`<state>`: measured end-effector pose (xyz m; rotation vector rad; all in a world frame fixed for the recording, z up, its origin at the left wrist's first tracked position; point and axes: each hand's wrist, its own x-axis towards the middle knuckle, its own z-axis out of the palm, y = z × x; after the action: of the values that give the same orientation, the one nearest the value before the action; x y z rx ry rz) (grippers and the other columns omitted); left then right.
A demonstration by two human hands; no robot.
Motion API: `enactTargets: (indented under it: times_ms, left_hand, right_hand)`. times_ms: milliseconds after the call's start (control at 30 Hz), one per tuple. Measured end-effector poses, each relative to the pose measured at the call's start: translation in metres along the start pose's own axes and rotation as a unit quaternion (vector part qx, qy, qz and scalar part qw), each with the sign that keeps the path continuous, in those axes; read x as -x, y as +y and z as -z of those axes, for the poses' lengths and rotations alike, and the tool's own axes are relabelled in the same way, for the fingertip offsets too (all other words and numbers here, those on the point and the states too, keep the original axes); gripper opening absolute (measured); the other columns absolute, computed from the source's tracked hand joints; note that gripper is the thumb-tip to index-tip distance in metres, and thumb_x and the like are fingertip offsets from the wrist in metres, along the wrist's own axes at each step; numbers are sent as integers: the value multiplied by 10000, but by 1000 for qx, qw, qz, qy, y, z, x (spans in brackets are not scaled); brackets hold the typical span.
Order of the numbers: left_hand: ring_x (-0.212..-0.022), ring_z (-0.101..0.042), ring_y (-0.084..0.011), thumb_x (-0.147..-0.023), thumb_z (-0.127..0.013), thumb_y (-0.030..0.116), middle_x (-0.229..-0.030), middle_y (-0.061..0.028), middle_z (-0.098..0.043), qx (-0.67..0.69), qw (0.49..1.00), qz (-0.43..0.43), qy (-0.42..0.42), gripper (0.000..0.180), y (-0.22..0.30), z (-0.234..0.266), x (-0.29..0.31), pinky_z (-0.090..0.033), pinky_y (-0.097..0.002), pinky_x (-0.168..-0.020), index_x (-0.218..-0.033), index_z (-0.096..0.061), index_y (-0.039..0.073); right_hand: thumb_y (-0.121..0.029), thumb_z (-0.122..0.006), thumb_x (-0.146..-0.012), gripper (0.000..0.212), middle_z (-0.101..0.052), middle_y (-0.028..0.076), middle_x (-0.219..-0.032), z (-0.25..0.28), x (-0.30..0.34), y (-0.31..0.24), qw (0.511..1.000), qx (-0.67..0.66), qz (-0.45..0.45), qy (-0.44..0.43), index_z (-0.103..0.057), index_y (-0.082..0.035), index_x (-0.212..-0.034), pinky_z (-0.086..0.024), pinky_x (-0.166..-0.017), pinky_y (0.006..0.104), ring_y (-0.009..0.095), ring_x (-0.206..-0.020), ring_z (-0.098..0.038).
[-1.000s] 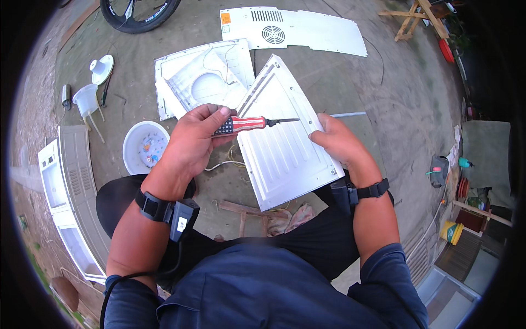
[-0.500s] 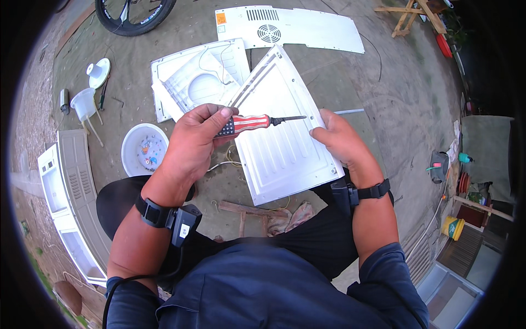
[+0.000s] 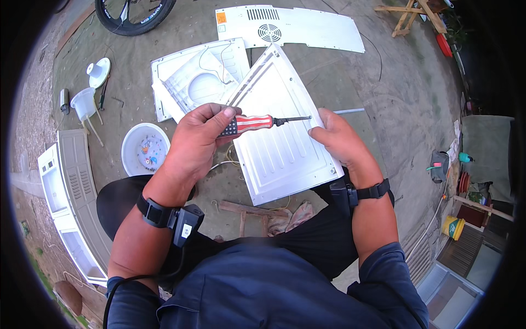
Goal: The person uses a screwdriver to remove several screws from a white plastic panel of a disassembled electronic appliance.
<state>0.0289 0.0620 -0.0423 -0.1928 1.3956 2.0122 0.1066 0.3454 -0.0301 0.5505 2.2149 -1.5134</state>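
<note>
My left hand (image 3: 200, 134) is closed round a screwdriver (image 3: 255, 123) whose handle has red and white stripes and a dark blue starred end. Its shaft points right, with the tip over the right edge of a white ribbed panel (image 3: 279, 148), at or close to a small hole there. That panel stands tilted in front of my knees. My right hand (image 3: 339, 134) grips the panel's right edge, thumb on the ribbed face, the other fingers hidden behind it.
Beyond lie another white panel (image 3: 238, 55) with a white frame (image 3: 186, 82) on it and a vented white panel (image 3: 296, 30). A white basin (image 3: 144, 148) holding small bits stands left, near a white tub (image 3: 84, 104) and a beige casing (image 3: 82, 192). A low wooden stool (image 3: 246, 209) is between my legs.
The screwdriver has shifted slightly right, bringing its tip to the panel's right edge. My left hand moved with it; my right hand keeps its hold, almost unmoved.
</note>
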Motion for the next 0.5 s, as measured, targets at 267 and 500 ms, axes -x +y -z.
enactTargets:
  times_ms: [267,500]
  left_hand:
    - [-995,-689,-175,-1036,-602,196,-1143,-156,-676,-3,1000,1,7,279,0,1,-2,-591,-346,-914,-1141,-619,-61]
    - [-996,-689,-179,-1042,-589,190,-1139,-159,-675,-18,1000,-2,10,278,-1,1,-1,-591,-349,-914,-1148,-609,-66]
  right_hand:
    - [-103,-577,-840,429,-675,174,-1076,-2,0,-4,1000,13,-2,-3,-578,120,-1206,-506,-874,333,218,-961,-647]
    - [-99,-578,-844,436,-674,176,-1085,-1,-3,1,1000,27,3,-7,-572,121,-1220,-506,-883,335,221,-970,-647]
